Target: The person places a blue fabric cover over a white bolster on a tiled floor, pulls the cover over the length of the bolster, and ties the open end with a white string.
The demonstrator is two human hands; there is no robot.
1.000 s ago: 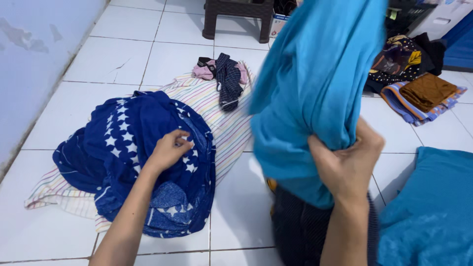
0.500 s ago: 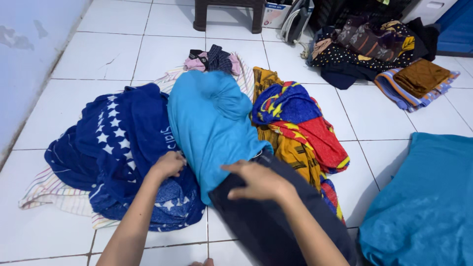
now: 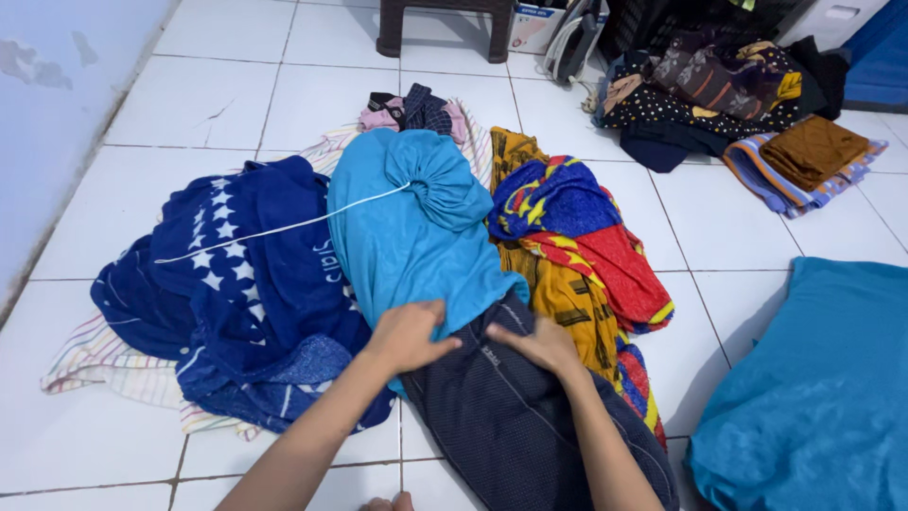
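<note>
Laundry covers the white tiled floor (image 3: pixel 236 95): a navy star-print cloth (image 3: pixel 236 274) lies leftmost, a white cord (image 3: pixel 284 227) across it. Beside it, the left hand (image 3: pixel 407 336) presses fingers-bent on a turquoise garment (image 3: pixel 411 222); the right hand (image 3: pixel 539 345) rests flat on dark mesh shorts (image 3: pixel 501 416), grasping nothing, just beside a bright patterned cloth (image 3: pixel 577 237)

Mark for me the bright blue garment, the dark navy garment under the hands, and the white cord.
bright blue garment (image 3: pixel 416 237), head view, middle of its bunched body.
dark navy garment (image 3: pixel 511 416), head view, its flat lower panel.
white cord (image 3: pixel 284 227), head view, mid-length over the starred cloth.
</note>
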